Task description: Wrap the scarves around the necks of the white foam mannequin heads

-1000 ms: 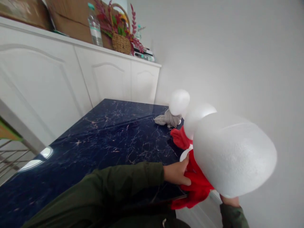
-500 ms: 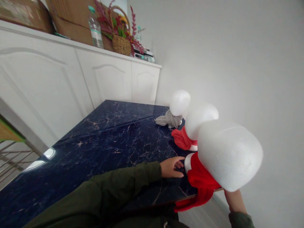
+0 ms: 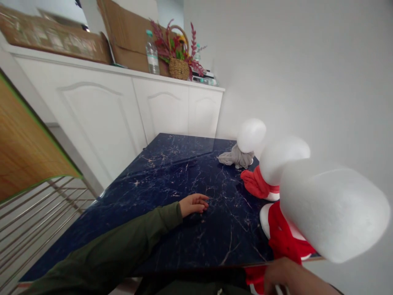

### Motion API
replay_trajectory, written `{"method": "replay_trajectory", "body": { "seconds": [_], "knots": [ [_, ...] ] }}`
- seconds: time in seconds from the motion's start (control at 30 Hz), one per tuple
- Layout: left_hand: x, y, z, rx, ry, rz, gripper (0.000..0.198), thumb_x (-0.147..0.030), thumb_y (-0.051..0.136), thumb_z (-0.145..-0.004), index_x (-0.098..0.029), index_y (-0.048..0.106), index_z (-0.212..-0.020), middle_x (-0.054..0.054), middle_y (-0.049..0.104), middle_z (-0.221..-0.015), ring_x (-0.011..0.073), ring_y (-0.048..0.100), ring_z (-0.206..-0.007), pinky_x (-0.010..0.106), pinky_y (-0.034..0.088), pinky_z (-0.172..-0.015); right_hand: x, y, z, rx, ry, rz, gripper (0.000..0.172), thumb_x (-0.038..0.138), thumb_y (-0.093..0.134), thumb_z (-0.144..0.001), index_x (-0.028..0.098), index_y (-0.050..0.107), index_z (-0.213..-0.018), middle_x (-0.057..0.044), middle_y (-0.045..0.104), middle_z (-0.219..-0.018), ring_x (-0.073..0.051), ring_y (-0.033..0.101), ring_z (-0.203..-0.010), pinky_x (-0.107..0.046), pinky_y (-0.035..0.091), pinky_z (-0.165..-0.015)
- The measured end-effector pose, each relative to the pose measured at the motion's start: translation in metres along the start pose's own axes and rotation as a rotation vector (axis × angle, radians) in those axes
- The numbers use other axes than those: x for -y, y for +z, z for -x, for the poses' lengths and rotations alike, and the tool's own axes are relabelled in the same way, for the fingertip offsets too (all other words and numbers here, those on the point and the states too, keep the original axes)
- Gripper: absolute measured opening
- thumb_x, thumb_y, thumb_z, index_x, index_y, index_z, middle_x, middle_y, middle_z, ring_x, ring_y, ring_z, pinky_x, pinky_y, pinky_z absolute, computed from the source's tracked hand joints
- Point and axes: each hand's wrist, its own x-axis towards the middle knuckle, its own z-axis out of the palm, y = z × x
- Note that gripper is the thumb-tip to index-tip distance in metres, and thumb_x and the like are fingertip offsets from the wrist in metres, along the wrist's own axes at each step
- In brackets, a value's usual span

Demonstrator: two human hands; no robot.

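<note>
Nearest on the right stands a white foam mannequin head (image 3: 334,213) with a red scarf (image 3: 284,239) wrapped round its neck. The scarf's loose end hangs over the table's front edge. At that end is my right hand (image 3: 288,274), its fingers closed round the cloth and partly cut off by the frame. My left hand (image 3: 194,205) rests over the dark blue marbled table (image 3: 172,180), fingers apart and loosely curled, with nothing in it. Behind the near head, a second foam head (image 3: 284,157) wears a coral-red scarf (image 3: 256,183); a third foam head (image 3: 251,134) wears a grey scarf (image 3: 238,156).
A white cabinet (image 3: 92,106) stands beyond the table, bearing cardboard boxes (image 3: 130,37), a water bottle (image 3: 152,55) and a flower basket (image 3: 179,69). A metal rack (image 3: 43,221) is at the left. A plain wall (image 3: 291,73) rises behind the heads.
My left hand has drawn back leftward from the near head's base. My right hand has come from behind that head down to the scarf's hanging end. The view has swung left.
</note>
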Motion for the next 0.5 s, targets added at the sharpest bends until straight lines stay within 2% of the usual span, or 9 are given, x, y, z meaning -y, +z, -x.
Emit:
{"method": "replay_trajectory", "body": {
  "seconds": [0.07,0.13,0.17,0.2,0.27,0.33,0.37,0.43,0.5],
  "knots": [
    [-0.001,-0.001,0.003,0.017,-0.013,0.035,0.053,-0.031,0.075,-0.053,-0.014,0.054,-0.098,0.008,0.064,-0.087,0.0166,0.06,-0.081,0.029,0.042,-0.072,0.035,0.014,-0.053,0.154,-0.135,-0.038,0.015,0.036,0.058,-0.067,0.024,0.066,-0.072,0.0,0.063,-0.068,-0.012,0.057,-0.06,-0.02,0.043,-0.056],
    [0.0,-0.001,0.007,0.037,-0.026,0.08,0.047,-0.031,0.074,-0.056,-0.014,0.056,-0.097,0.009,0.064,-0.091,0.0181,0.06,-0.085,0.03,0.041,-0.076,0.06,0.037,-0.114,0.262,-0.381,-0.15,0.017,0.03,0.057,-0.07,0.02,0.066,-0.079,0.002,0.061,-0.068,-0.009,0.055,-0.06,-0.018,0.042,-0.057],
    [0.0,-0.001,0.008,0.051,-0.03,0.109,0.043,-0.03,0.072,-0.058,-0.014,0.057,-0.094,0.009,0.065,-0.092,0.0186,0.06,-0.087,0.03,0.041,-0.077,0.07,0.049,-0.143,0.323,-0.445,-0.203,0.018,0.029,0.06,-0.067,0.019,0.065,-0.081,0.003,0.06,-0.069,-0.008,0.054,-0.062,-0.018,0.042,-0.06],
    [0.0,-0.001,0.01,0.074,-0.033,0.144,0.037,-0.03,0.07,-0.06,-0.014,0.058,-0.091,0.01,0.065,-0.092,0.019,0.059,-0.088,0.031,0.04,-0.079,0.079,0.061,-0.17,0.417,-0.469,-0.284,0.018,0.028,0.063,-0.065,0.018,0.063,-0.08,0.004,0.058,-0.067,-0.007,0.054,-0.061,-0.017,0.042,-0.06],
    [0.0,-0.002,0.014,0.175,-0.05,0.202,0.028,-0.031,0.067,-0.062,-0.012,0.06,-0.082,0.01,0.065,-0.09,0.02,0.06,-0.086,0.033,0.04,-0.08,0.096,0.077,-0.211,0.738,-0.403,-0.501,0.02,0.029,0.061,-0.066,0.018,0.06,-0.083,0.003,0.058,-0.072,-0.008,0.056,-0.064,-0.019,0.045,-0.057],
    [0.001,-0.003,0.016,0.306,-0.083,0.208,0.029,-0.031,0.069,-0.059,-0.012,0.061,-0.08,0.008,0.066,-0.086,0.0198,0.061,-0.08,0.035,0.04,-0.08,0.108,0.084,-0.232,1.042,-0.301,-0.656,0.025,0.031,0.063,-0.066,0.018,0.058,-0.086,0.001,0.059,-0.077,-0.01,0.059,-0.068,-0.022,0.047,-0.058],
    [0.001,-0.003,0.016,0.36,-0.098,0.193,0.033,-0.03,0.071,-0.057,-0.012,0.061,-0.083,0.007,0.066,-0.085,0.0188,0.06,-0.078,0.035,0.04,-0.08,0.112,0.085,-0.236,1.15,-0.256,-0.703,0.029,0.032,0.065,-0.065,0.017,0.057,-0.088,0.0,0.06,-0.08,-0.012,0.06,-0.071,-0.024,0.048,-0.061],
    [0.002,-0.004,0.016,0.425,-0.115,0.156,0.042,-0.028,0.073,-0.054,-0.014,0.06,-0.091,0.004,0.065,-0.086,0.0164,0.059,-0.077,0.034,0.039,-0.082,0.114,0.084,-0.238,1.246,-0.194,-0.768,0.034,0.032,0.067,-0.064,0.016,0.057,-0.092,-0.003,0.061,-0.082,-0.013,0.061,-0.073,-0.027,0.048,-0.065],
    [0.004,-0.005,0.015,0.446,-0.116,0.145,0.047,-0.028,0.073,-0.054,-0.015,0.059,-0.097,0.003,0.064,-0.089,0.0151,0.058,-0.079,0.033,0.038,-0.083,0.109,0.084,-0.237,1.226,-0.174,-0.835,0.035,0.03,0.067,-0.065,0.015,0.056,-0.095,-0.003,0.061,-0.082,-0.013,0.062,-0.074,-0.027,0.048,-0.066]
  ]
}}
